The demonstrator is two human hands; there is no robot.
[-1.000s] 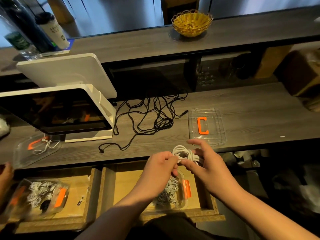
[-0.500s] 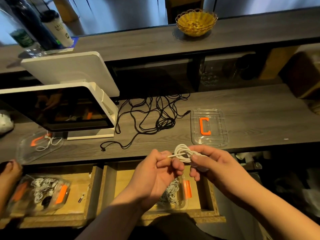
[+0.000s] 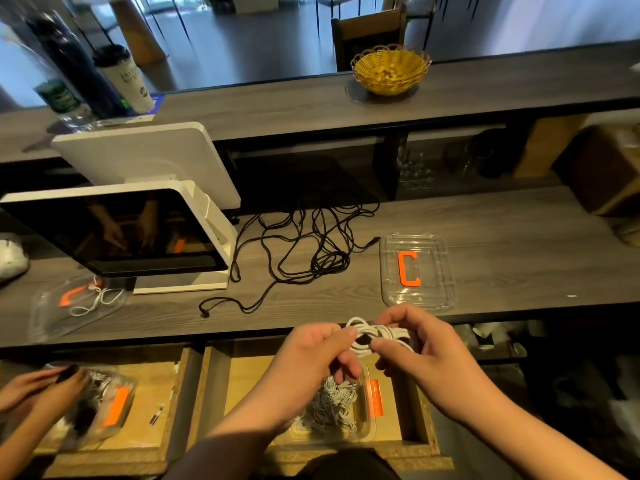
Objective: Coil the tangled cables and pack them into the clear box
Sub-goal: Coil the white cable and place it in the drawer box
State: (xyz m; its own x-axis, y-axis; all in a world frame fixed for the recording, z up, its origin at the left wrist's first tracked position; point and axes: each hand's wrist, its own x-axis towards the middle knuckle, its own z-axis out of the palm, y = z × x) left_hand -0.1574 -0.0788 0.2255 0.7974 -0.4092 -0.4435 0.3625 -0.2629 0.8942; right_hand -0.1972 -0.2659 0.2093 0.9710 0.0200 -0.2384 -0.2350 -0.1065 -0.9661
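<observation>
Both hands, left hand [image 3: 311, 351] and right hand [image 3: 419, 344], pinch a coiled white cable [image 3: 375, 336] between them above the clear box [image 3: 360, 415], near the table [image 3: 519, 244] edge.

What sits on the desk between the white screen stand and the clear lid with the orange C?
In the head view, a tangled black cable sprawls between the screen stand and the clear lid.

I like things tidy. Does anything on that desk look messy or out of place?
Yes. A long black cable sprawls in tangled loops across the counter, between the white screen stand and a clear lid. It is loose, not coiled.
</observation>
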